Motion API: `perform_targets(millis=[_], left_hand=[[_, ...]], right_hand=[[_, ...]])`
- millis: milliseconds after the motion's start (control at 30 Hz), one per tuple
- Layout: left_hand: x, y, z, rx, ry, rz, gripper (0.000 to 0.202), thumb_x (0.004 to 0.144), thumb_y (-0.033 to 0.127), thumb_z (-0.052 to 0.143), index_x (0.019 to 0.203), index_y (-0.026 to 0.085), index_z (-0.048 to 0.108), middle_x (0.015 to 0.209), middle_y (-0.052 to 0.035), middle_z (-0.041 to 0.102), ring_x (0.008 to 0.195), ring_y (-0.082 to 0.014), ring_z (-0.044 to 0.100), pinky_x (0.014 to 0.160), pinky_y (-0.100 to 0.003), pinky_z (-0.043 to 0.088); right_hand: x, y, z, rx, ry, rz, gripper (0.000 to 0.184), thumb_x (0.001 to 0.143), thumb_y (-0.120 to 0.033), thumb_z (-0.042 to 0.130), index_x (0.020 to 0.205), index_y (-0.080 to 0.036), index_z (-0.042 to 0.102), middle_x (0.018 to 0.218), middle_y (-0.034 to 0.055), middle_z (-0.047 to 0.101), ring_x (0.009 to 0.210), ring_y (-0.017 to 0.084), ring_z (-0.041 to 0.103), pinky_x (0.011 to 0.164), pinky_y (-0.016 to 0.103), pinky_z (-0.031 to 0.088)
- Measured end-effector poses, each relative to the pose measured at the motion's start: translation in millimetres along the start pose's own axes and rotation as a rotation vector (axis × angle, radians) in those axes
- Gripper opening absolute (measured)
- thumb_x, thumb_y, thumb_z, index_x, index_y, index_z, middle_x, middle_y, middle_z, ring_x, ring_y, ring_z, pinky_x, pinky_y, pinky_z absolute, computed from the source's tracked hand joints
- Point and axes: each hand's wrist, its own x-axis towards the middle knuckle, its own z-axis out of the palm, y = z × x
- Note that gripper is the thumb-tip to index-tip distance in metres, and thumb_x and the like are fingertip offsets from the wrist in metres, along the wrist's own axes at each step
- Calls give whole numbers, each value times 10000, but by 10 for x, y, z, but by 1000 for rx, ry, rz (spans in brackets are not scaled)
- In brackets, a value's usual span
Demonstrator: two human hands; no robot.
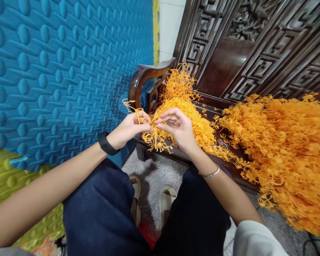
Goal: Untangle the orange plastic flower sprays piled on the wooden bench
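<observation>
My left hand (132,128), with a black band at the wrist, is closed on a thin, branching orange plastic sprig (129,105). Its strands stick up past my fingers, and others hang below. Facing it, my right hand (180,128) has thumb and forefinger drawn together at the end of the same strands; the exact contact there is too small to see. Directly behind and beneath both hands lies a heap of yellow-orange plastic sprigs (194,119) on the dark wooden bench (218,133).
A larger orange pile (290,149) covers the bench's right side. The curved wooden armrest (138,80) rises just beyond my left hand. A carved wooden back (221,64) stands behind, and a blue textured mat (56,81) is at left. Below is speckled floor (152,170).
</observation>
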Motion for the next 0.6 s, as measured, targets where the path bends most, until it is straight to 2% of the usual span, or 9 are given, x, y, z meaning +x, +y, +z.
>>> perform_targets(millis=[100,200,300,367,400,467,533,600], left_hand=[[6,-8,-5,-133,-139,-60,171,592,77,634,673,173,518,505,49,485,475,-88,486,498,-231,383],[11,2,5,-282,-246,-102,164,620,59,591,683,184,505,462,69,402,400,-57,387,443,-217,357],[3,31,50,-355,-193,-130,181,596,21,568,653,173,488,487,74,353,382,-18,288,393,-168,252],[-23,55,72,-366,-149,-150,195,573,1,555,640,169,481,488,76,326,381,-9,263,386,-154,204],[-44,66,70,-363,-129,-162,197,566,-3,550,635,168,479,479,78,308,377,-8,253,383,-150,186],[-92,87,29,-350,-85,-179,197,554,-8,542,623,166,479,456,82,276,367,-7,236,376,-147,162],[-135,101,-51,-343,-28,-166,195,555,-9,544,618,165,484,447,80,282,361,-9,241,367,-148,176],[-159,109,-133,-333,8,-136,188,578,0,558,636,169,498,445,76,316,359,-20,283,364,-158,234]], right_hand=[[4,33,-19,-14,110,4,209,720,-226,645,850,-220,482,841,9,616,850,145,636,821,337,516],[18,45,-5,-14,189,-6,209,715,-188,630,854,-222,478,835,5,611,848,146,634,819,336,512],[38,11,44,-86,241,-50,184,719,-150,602,841,-222,484,802,-4,600,803,140,622,773,318,506],[71,-31,4,-202,268,-136,140,737,-104,551,804,-217,501,771,-5,588,760,131,599,735,300,492],[99,-47,-69,-276,298,-194,142,745,-76,519,784,-213,512,768,0,582,755,128,585,727,293,482],[175,-39,-348,-410,419,-291,190,736,-23,474,761,-205,525,770,10,573,758,129,562,713,284,462],[266,51,-759,-429,607,-238,232,674,2,523,785,-201,501,738,-3,559,707,129,566,641,272,441],[347,218,-1181,-439,705,-142,310,625,-23,601,857,-193,484,783,-22,549,613,96,535,619,265,436]])
